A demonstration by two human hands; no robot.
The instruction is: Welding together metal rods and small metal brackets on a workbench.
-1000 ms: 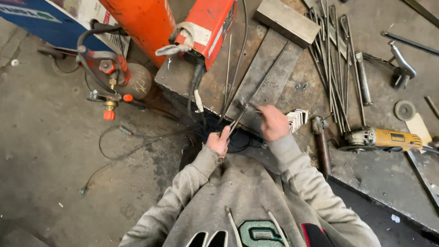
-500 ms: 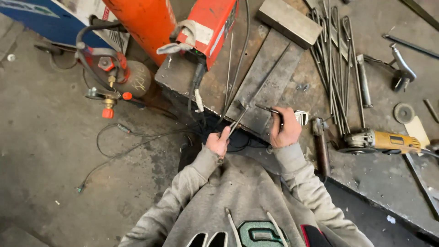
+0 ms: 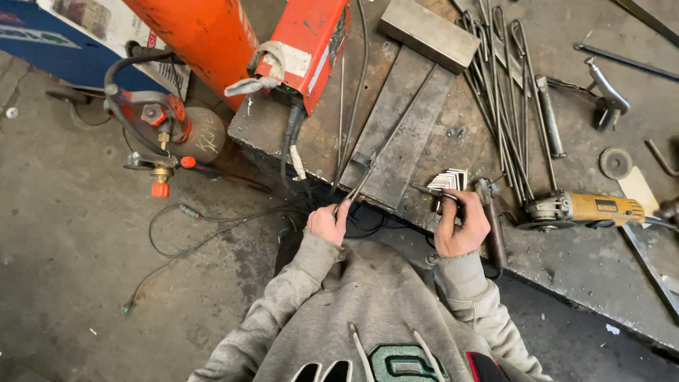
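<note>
My left hand (image 3: 327,223) grips the near end of a thin metal rod (image 3: 385,145) that runs up and right across a flat steel plate (image 3: 407,127) on the workbench. Beside a fanned stack of small angled metal pieces (image 3: 448,180), my right hand (image 3: 461,226) is closed on a small dark metal piece (image 3: 429,191) that points left. Both hands sit at the bench's front edge, a forearm's width apart. I wear a grey sweatshirt.
An orange welding machine (image 3: 311,39) and an orange gas cylinder (image 3: 198,35) stand at the back left, cables trailing onto the concrete floor. A yellow angle grinder (image 3: 583,209), a bundle of bent rods (image 3: 506,92), a steel block (image 3: 428,32) and a hammer (image 3: 490,223) lie on the bench.
My right hand has moved right and toward me, from the steel plate to beside the stacked angled pieces. My left hand has stayed on the rod.
</note>
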